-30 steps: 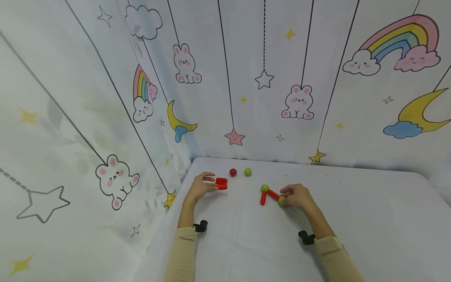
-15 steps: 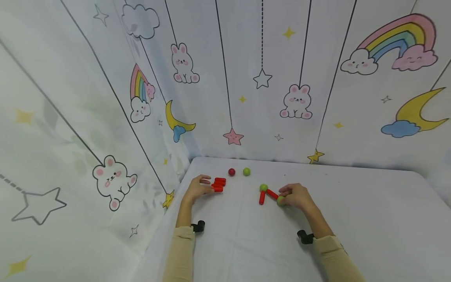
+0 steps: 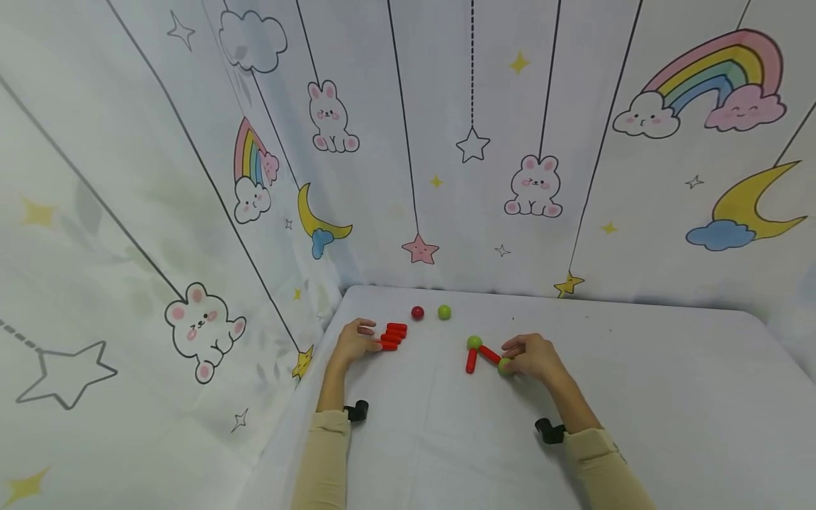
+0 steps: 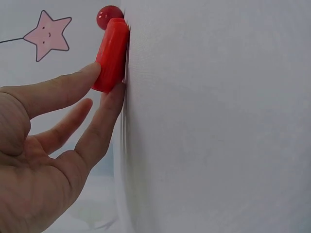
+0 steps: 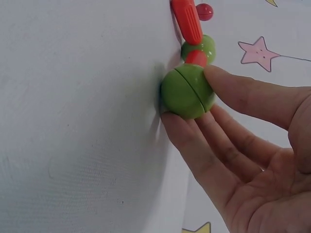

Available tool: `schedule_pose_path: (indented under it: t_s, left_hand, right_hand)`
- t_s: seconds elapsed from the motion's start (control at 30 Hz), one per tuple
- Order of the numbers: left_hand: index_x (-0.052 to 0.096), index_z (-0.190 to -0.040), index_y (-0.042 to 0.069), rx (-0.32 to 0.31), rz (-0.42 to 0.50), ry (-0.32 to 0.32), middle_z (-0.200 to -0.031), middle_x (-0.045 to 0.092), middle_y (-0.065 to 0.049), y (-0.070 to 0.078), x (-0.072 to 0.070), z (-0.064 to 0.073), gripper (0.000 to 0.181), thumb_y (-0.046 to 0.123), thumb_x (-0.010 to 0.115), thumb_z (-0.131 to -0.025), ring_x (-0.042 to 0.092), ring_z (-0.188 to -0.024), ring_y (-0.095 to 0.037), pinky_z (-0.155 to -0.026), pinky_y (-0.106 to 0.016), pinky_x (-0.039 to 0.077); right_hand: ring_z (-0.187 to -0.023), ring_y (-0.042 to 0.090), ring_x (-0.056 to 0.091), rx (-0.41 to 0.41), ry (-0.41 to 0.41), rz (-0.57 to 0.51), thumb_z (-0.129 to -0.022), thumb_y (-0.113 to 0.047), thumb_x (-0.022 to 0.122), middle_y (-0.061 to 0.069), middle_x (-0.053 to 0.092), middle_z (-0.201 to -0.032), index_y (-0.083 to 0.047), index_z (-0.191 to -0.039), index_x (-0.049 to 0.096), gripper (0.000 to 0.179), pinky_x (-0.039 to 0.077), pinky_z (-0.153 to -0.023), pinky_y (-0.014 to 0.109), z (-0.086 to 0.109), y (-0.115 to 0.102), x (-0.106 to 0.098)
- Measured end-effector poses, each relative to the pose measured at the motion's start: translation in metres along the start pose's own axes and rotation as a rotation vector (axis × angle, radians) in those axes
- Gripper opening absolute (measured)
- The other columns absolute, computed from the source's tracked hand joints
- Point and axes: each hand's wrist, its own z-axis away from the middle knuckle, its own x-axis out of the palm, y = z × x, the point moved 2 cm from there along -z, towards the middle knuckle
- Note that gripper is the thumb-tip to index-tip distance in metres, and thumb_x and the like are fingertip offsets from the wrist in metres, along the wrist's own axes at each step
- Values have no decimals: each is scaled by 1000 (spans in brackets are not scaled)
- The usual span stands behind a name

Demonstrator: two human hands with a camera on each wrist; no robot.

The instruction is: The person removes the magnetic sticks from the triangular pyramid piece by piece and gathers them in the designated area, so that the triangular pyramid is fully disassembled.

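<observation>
In the head view my left hand is at the left end of a slanted row of several red rods. Its thumb and a finger pinch the end of the nearest red rod, which lies on the table. My right hand pinches a green ball between thumb and fingers, low against the table. From that ball a red rod runs to a second green ball. A further red rod sticks out from the second ball toward the person.
Behind the row of rods, a loose red ball and a loose green ball lie near the table's back edge. A white cloth covers the table. Printed curtains stand along its back and left sides.
My left hand has shifted slightly left and toward the person, and the red rods beside it have spread into a slanted row. The right hand keeps its hold on the green ball.
</observation>
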Motion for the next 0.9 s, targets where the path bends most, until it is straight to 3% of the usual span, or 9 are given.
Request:
schedule_pose_path:
  t_s: [0.53,0.9]
  left_hand:
    - [63,-131,-2,36,-89,41,-124,65,-23,8,4,4,49,-1,80,-86,68,-99,-30,-86,-43,57]
    - [62,-133,-1,92,-69,69,-132,62,-26,25,-1,10,44,10,76,-92,65,-107,-36,-88,-48,57]
  right_hand:
    - [-78,18,68,-16,-42,54,-77,-9,91,4,76,-93,-1,-115,74,42,55,-68,35,3,-6,4]
    - [-77,20,66,-21,-109,76,-77,-16,93,3,73,-91,2,-138,58,73,55,-69,37,6,-9,7]
